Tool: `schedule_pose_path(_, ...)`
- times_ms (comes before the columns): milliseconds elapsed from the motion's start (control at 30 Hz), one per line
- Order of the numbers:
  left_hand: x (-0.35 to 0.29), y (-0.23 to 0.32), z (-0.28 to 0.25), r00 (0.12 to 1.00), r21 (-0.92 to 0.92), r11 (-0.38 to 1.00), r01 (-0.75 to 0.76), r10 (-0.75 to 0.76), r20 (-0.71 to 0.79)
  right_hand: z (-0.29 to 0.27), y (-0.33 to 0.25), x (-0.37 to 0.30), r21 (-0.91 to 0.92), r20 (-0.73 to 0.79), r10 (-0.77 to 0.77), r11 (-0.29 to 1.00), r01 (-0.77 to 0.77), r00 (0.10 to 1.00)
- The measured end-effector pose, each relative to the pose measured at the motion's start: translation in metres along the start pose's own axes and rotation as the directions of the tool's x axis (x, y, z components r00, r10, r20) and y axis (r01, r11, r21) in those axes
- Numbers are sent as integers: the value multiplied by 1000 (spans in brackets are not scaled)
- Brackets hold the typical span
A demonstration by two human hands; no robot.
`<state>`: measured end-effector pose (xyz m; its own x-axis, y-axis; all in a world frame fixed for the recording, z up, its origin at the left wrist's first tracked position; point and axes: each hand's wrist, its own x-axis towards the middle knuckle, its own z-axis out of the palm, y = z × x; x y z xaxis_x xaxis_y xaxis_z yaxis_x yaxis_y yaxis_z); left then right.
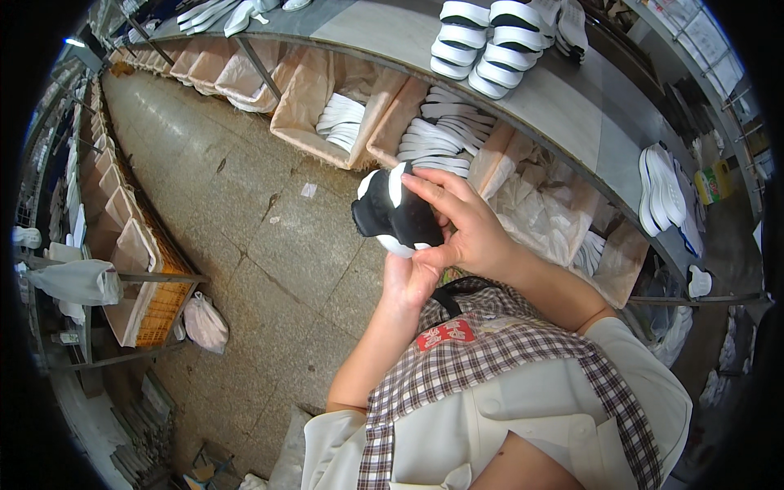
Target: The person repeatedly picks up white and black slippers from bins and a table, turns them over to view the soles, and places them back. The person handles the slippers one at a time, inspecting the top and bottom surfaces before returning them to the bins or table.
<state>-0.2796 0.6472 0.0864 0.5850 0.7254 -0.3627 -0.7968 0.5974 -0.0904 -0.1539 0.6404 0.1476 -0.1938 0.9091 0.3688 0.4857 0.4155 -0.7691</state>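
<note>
A black-and-white shoe sole [396,208] is held up in front of my chest, tilted so that its dark face and white patches show. My right hand [469,220] grips it from the right, with the fingers along the top edge and the thumb low on its near side. From below, my left hand [407,279] holds the same sole against its underside. Most of the left fingers are hidden behind the sole and the right thumb.
Lined baskets [302,122] stand under a long grey bench [384,28], some holding white soles [441,135]. Stacked white-and-black soles [490,49] and more white soles [660,189] lie on the bench. Further baskets [131,253] line a rack at left, beside a tied bag [206,322].
</note>
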Motion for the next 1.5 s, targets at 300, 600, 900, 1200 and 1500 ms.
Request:
schedule_pose_path(300,2,18,12,957,289,922,-257,202,206,-1,5,-10,25,-67,-365,930,367,929)
schedule_pose_path(600,-2,45,24,895,397,830,-392,243,375,-2,-2,-22,566,-1,-168,813,139,986)
schedule_pose_path(900,3,51,16,873,559,694,-454,222,433,-10,-13,-22,708,114,21,700,-96,993)
schedule_pose_path(1200,0,42,23,895,612,667,-426,212,392,-4,-6,-27,643,60,-26,766,-18,998)
schedule_pose_path(1500,0,45,20,937,652,673,-350,257,238,-7,-8,-30,584,99,-35,811,-30,994)
